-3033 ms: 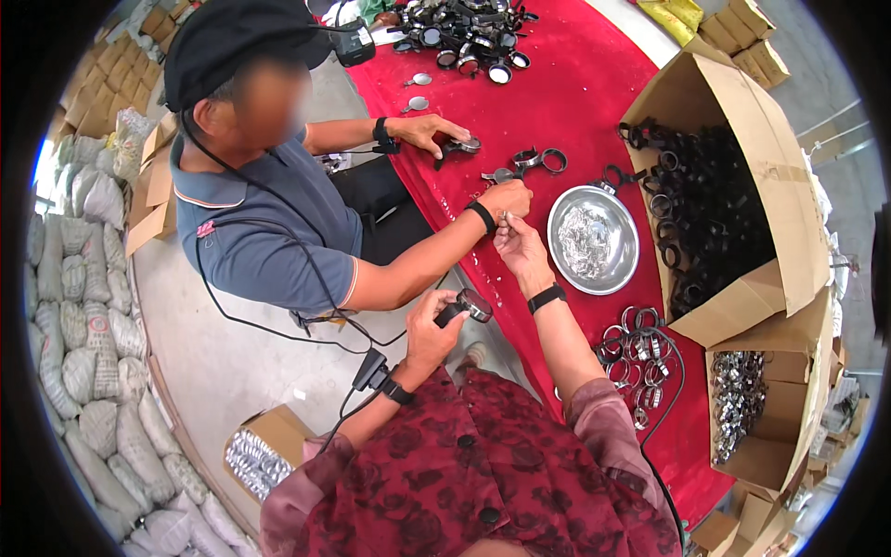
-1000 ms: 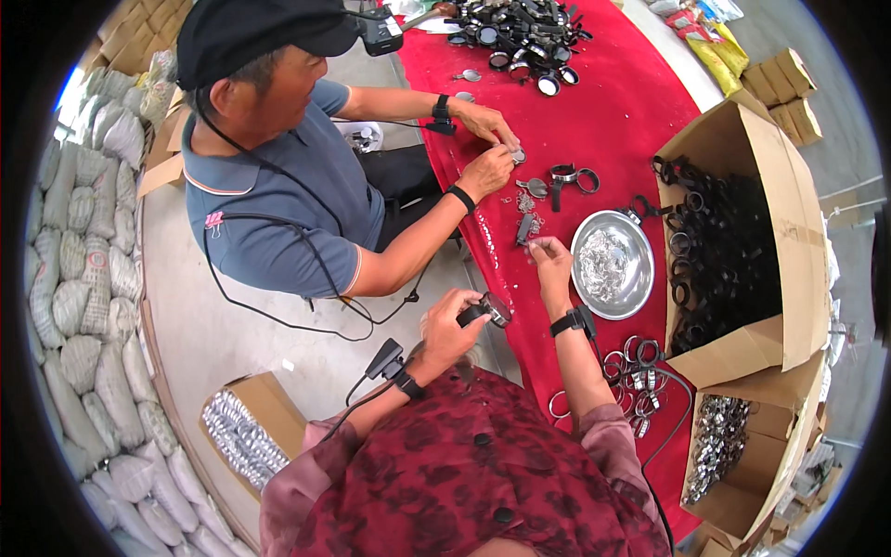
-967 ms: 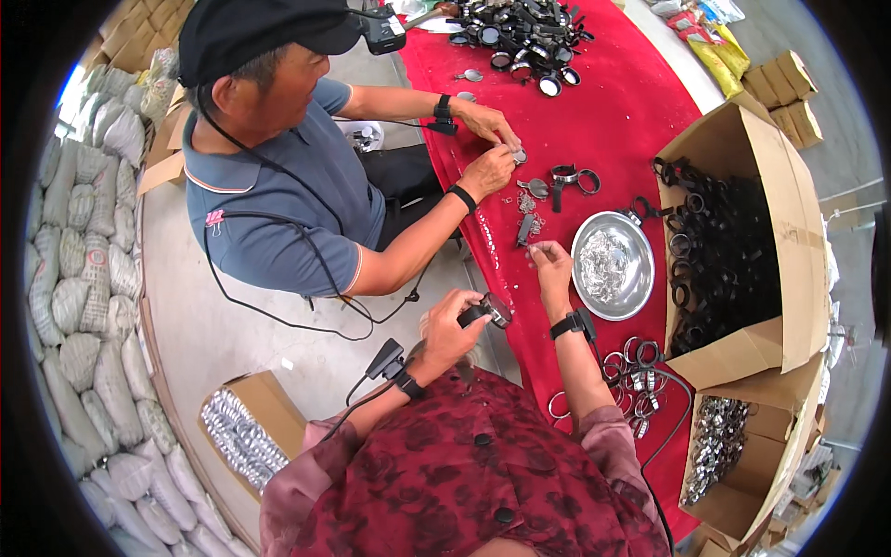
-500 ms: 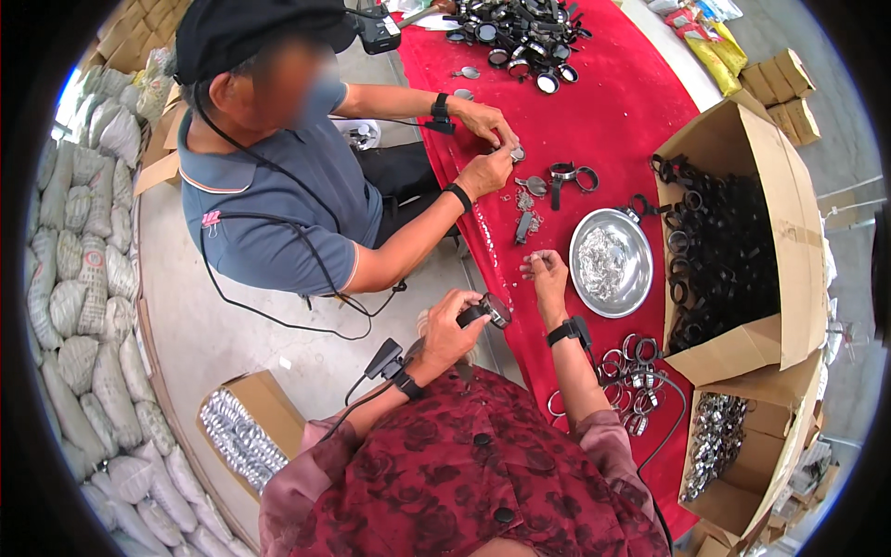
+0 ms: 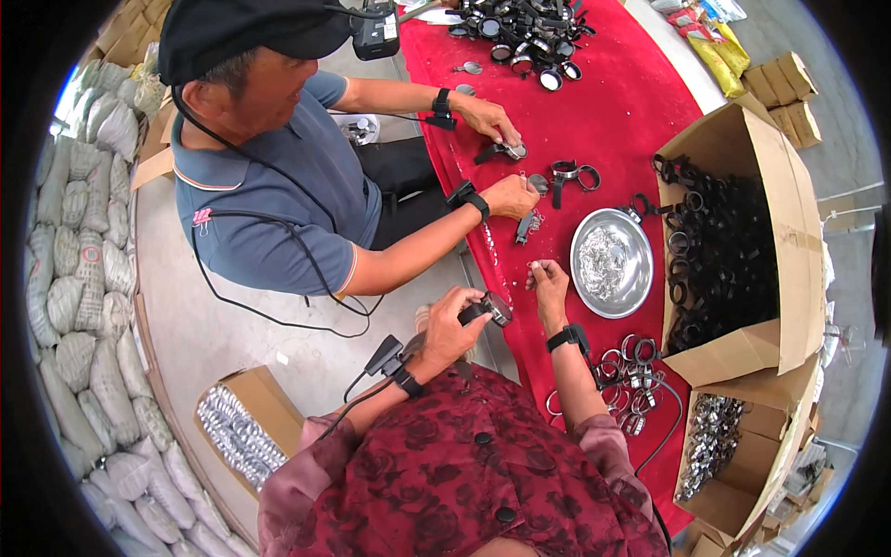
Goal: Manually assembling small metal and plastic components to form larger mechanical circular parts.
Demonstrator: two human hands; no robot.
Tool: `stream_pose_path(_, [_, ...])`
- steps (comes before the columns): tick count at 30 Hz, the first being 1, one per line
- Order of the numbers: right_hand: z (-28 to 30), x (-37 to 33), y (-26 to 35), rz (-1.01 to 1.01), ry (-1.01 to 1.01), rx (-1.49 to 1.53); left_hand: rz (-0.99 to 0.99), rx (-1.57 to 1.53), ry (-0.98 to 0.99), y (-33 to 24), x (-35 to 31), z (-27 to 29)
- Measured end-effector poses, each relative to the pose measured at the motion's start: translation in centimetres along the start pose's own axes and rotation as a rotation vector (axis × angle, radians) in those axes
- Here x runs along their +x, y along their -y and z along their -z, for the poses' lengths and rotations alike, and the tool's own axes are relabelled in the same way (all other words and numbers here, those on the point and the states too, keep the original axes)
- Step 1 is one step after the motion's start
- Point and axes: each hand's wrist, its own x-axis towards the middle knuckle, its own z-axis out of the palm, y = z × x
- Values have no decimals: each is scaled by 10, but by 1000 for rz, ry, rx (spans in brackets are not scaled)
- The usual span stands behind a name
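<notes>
My left hand (image 5: pixel 451 330) is closed round a black ring-shaped piece (image 5: pixel 498 309) with a shiny round rim, held just off the table's near left edge. Over the red cloth, my right hand (image 5: pixel 549 280) pinches what looks like a small metal bit, too small to make out. Right beside it stands a round steel bowl (image 5: pixel 639 295) of small shiny metal parts (image 5: pixel 601 263). Beyond my hands, a co-worker's one hand (image 5: pixel 489 121) rests at a black-strapped disc (image 5: pixel 510 151); the other hand (image 5: pixel 513 197) is at small metal pieces (image 5: pixel 529 226).
A carton (image 5: pixel 789 232) of black rings stands right of the bowl. Metal rings (image 5: pixel 636 376) lie by my right forearm. Another carton (image 5: pixel 766 450) holds shiny parts. Black strapped discs (image 5: pixel 529 37) are heaped at the far end. Sacks (image 5: pixel 83 278) line the left side.
The co-worker's hands have moved apart, the nearer one shifting right to the small metal pieces. My right hand's fingers have shifted slightly; my left hand stays nearly still.
</notes>
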Motion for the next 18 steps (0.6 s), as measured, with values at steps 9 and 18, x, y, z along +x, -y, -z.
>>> stream_pose_path(9, [3,-2,0,-65,-23,-23,29,-28,0,9,-1,2])
stream_pose_path(18, [0,-4,-4,-50,-45,54,26,-5,16,10,-1,6])
